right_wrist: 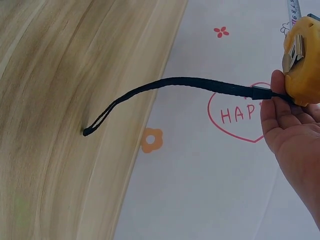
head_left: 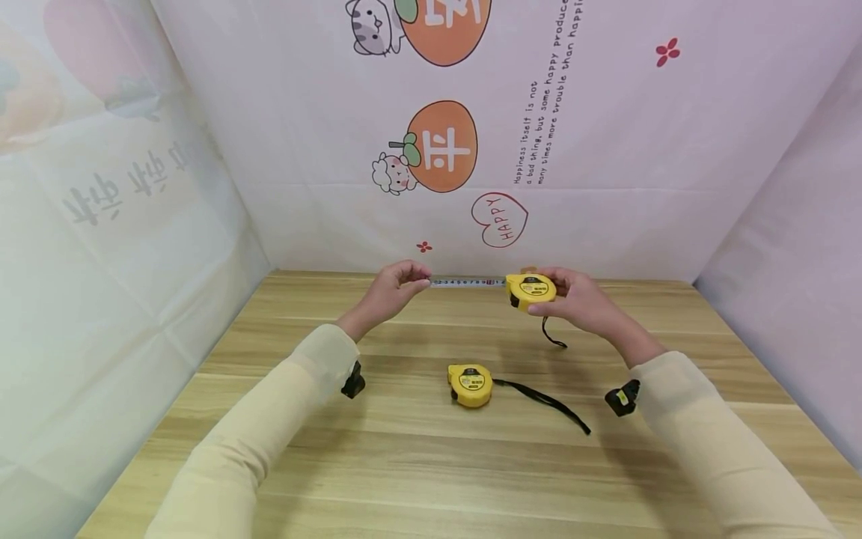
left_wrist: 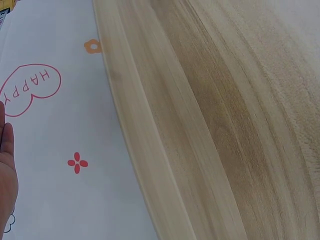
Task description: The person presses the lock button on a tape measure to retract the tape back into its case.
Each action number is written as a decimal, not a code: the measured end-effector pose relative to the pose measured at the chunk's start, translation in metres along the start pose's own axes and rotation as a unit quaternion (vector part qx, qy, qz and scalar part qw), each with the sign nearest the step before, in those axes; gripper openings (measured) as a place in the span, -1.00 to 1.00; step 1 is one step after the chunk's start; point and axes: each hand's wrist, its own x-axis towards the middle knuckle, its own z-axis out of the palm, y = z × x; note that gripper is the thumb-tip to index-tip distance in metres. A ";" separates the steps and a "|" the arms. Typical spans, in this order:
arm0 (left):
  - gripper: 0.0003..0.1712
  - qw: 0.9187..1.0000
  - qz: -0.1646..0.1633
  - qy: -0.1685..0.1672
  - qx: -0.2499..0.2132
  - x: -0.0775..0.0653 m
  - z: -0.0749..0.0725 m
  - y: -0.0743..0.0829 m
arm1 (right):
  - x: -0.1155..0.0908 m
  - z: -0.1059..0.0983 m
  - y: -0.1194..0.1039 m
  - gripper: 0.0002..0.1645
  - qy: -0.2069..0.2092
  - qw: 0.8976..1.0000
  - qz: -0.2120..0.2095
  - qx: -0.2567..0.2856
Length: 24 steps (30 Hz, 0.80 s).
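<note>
In the head view my right hand grips a yellow tape measure near the back of the table. Its blade is drawn out to the left, with numbers showing along it. My left hand pinches the blade's free end between thumb and fingers. The right wrist view shows the case's metal clip and a black wrist strap hanging from it. Only an edge of the left hand shows in the left wrist view. A second yellow tape measure lies on the table nearer to me.
A black strap trails right from the lying tape measure across the wooden table. Printed white cloth hangs behind the table's back edge and along both sides. Black wrist cameras sit at both cuffs.
</note>
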 end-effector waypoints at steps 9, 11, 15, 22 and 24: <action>-0.85 1.000 0.006 0.003 0.002 0.000 0.001 0.000 | 0.000 0.001 0.001 -0.04 0.005 1.000 0.006 -0.007; -0.85 1.000 0.005 0.002 0.002 0.000 0.002 -0.001 | -0.001 0.002 0.000 -0.04 0.006 1.000 0.011 -0.011; -0.85 1.000 0.004 0.001 0.004 0.000 0.003 -0.001 | -0.001 0.003 -0.002 -0.05 0.006 1.000 0.010 -0.013; -0.87 1.000 0.008 0.003 0.006 0.000 0.003 0.000 | 0.001 0.005 -0.005 -0.11 0.005 1.000 0.007 -0.009; -0.87 1.000 0.011 0.003 0.005 0.001 0.003 0.000 | 0.002 0.006 -0.005 -0.11 0.005 1.000 0.007 -0.012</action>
